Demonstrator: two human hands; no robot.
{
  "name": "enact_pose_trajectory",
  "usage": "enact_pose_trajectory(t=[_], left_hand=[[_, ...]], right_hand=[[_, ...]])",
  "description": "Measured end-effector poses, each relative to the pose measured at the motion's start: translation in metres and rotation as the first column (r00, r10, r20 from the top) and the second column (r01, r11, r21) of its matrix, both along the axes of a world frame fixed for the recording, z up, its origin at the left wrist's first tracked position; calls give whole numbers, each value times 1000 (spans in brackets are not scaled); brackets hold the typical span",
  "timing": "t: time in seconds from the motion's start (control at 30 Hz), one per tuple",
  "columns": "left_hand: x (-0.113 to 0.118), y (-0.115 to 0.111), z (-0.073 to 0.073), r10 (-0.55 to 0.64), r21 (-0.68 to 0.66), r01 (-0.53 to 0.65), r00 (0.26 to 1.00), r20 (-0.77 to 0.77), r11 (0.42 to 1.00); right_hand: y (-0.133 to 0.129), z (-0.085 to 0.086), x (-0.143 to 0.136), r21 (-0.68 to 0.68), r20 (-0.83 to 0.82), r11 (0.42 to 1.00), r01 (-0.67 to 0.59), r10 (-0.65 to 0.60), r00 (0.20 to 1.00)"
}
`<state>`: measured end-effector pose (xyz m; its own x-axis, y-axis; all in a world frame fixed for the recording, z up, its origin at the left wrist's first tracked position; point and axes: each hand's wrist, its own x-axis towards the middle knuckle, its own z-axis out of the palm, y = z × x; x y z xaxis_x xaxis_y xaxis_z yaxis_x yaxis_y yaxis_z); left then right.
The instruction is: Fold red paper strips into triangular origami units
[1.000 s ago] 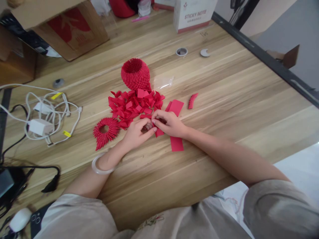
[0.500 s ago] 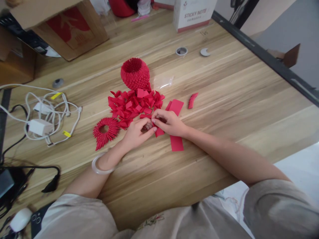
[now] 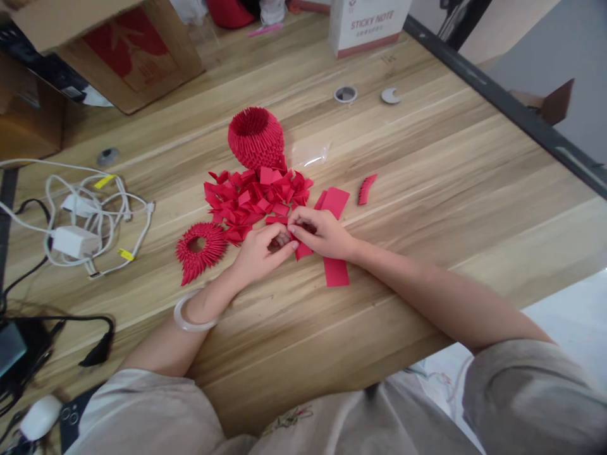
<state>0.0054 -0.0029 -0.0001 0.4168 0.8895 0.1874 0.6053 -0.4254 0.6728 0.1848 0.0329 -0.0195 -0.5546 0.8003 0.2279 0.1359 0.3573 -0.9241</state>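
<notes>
My left hand (image 3: 265, 251) and my right hand (image 3: 322, 234) meet at the fingertips, both pinched on a small piece of red paper that is mostly hidden by the fingers. Just behind them lies a heap of folded red paper pieces (image 3: 258, 196). A round red bowl made of folded pieces (image 3: 256, 139) stands beyond the heap. Left of my left hand is a red ring with a pointed tail (image 3: 202, 249). Red paper strips (image 3: 336, 272) lie under and beside my right hand. Farther right is a short curved stack of red pieces (image 3: 367, 189).
White cables with adapters (image 3: 76, 241) lie at the left, near a black plug (image 3: 98, 351). Cardboard boxes (image 3: 137, 63) stand at the back left and a sticky note box (image 3: 367, 28) at the back. A clear plastic bag (image 3: 310, 153) lies beside the bowl.
The view has shifted very slightly. Both hands keep the same pinched pose at the same place.
</notes>
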Motion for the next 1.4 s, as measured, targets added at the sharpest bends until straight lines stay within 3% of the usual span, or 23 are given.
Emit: enact_pose_trajectory(t=[0.43,1.4], left_hand=[[0,1,-2,5,1,-5,1000,-15,1000],[-1,1,-1,-4,-12,3,1000,-13,1000]], right_hand=[[1,-2,0,60,-35,998,-5,7,999],[0,0,0,-15,-8,1000,-11,11,1000]])
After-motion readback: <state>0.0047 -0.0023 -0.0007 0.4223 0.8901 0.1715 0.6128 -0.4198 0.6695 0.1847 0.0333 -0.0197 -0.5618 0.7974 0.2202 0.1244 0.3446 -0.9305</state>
